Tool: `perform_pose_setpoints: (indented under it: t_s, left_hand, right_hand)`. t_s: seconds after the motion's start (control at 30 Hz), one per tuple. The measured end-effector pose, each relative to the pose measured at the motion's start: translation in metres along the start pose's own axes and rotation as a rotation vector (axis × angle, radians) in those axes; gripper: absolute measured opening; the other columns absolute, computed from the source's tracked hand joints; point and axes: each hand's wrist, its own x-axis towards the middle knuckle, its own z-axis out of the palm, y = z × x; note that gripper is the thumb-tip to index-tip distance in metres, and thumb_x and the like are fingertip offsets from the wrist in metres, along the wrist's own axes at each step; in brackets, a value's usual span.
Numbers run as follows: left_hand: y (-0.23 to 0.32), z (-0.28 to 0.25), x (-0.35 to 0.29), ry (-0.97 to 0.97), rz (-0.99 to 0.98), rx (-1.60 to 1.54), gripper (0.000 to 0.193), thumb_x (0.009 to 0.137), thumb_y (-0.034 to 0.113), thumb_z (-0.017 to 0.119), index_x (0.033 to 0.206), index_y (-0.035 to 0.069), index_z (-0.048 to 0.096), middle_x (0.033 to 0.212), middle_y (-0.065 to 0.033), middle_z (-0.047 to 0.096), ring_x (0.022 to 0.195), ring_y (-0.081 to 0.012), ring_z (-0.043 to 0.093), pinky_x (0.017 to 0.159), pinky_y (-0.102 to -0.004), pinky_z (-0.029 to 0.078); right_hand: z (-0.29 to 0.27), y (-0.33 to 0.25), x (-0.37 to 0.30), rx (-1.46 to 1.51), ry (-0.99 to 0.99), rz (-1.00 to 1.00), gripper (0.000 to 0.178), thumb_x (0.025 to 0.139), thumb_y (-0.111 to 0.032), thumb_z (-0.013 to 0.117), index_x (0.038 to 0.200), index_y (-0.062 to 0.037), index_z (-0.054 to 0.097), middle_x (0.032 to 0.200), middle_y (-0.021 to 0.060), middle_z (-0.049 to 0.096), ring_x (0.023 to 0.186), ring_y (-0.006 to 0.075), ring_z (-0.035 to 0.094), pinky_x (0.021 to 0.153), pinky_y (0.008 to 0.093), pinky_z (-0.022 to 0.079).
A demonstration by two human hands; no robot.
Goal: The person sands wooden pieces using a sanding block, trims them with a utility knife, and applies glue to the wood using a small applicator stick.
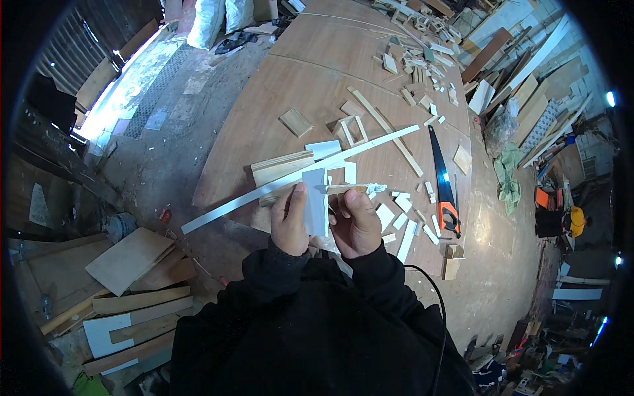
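Upright between the fingers and thumb of my left hand is a small white-faced wooden board. My right hand pinches a thin wooden stick, whose far end carries a lump of white, paste-like stuff. The stick's other end meets the board's right edge; whether it presses on it I cannot tell. Just beyond the hands, a long white strip of wood slants over the table and some stacked wooden pieces. A small open wooden frame stands behind it.
A hand saw with an orange and black handle lies on the wooden table to the right. Several white offcuts are scattered near it. Boards lean at the lower left. A black cable runs beside my right arm.
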Motion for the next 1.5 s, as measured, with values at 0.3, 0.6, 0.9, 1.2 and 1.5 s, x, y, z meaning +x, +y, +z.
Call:
perform_pose_setpoints:
  t_s: [0.3,0.6,0.9,1.2,1.5]
  left_hand:
    - [-0.011,-0.008,0.006,0.075,0.043,0.199,0.038,0.102,0.029,0.048,0.111,-0.004,0.061,0.096,-0.0068,0.064,0.084,-0.0103,0.059,0.075,-0.0245,0.047]
    - [-0.005,-0.009,0.015,0.118,0.031,-0.013,0.034,0.103,0.03,0.044,0.087,0.003,0.057,0.072,-0.0038,0.054,0.065,-0.0113,0.052,0.06,-0.0258,0.042]
    - [-0.006,-0.006,0.02,0.188,0.073,-0.039,0.037,0.103,0.029,0.042,0.074,0.008,0.047,0.056,-0.0008,0.037,0.05,-0.0109,0.037,0.047,-0.0259,0.03]
    - [-0.015,-0.066,0.035,0.325,0.234,0.09,0.032,0.101,0.029,0.048,0.077,0.008,0.05,0.056,-0.0021,0.042,0.047,-0.0123,0.041,0.047,-0.0263,0.032]
    - [-0.01,-0.132,0.012,0.322,0.193,-0.088,0.03,0.098,0.026,0.055,0.106,-0.002,0.063,0.097,-0.0048,0.064,0.087,-0.0104,0.059,0.078,-0.0256,0.046]
  right_hand:
    - [-0.006,-0.002,-0.001,-0.111,0.073,-0.028,0.013,0.09,-0.015,0.068,0.094,-0.0026,0.067,0.08,0.0004,0.061,0.072,0.0094,0.052,0.071,0.0267,0.043]
    - [-0.006,0.0,-0.019,-0.259,-0.03,0.045,0.012,0.09,-0.006,0.065,0.098,0.003,0.068,0.091,0.0066,0.067,0.079,0.0117,0.061,0.076,0.0263,0.049]
    - [-0.004,-0.012,-0.018,-0.165,-0.082,0.038,0.017,0.089,-0.014,0.068,0.099,0.0008,0.067,0.092,0.0086,0.068,0.08,0.0151,0.062,0.077,0.0305,0.049]
    - [-0.009,-0.012,0.0,-0.419,0.199,-0.008,0.015,0.089,-0.017,0.07,0.089,-0.0025,0.068,0.074,-0.0029,0.059,0.065,0.0054,0.048,0.062,0.0218,0.039]
    - [-0.066,-0.019,0.034,-1.435,0.06,-0.245,0.018,0.085,-0.016,0.07,0.086,0.0,0.062,0.075,0.0049,0.061,0.069,0.0111,0.057,0.062,0.0258,0.045]
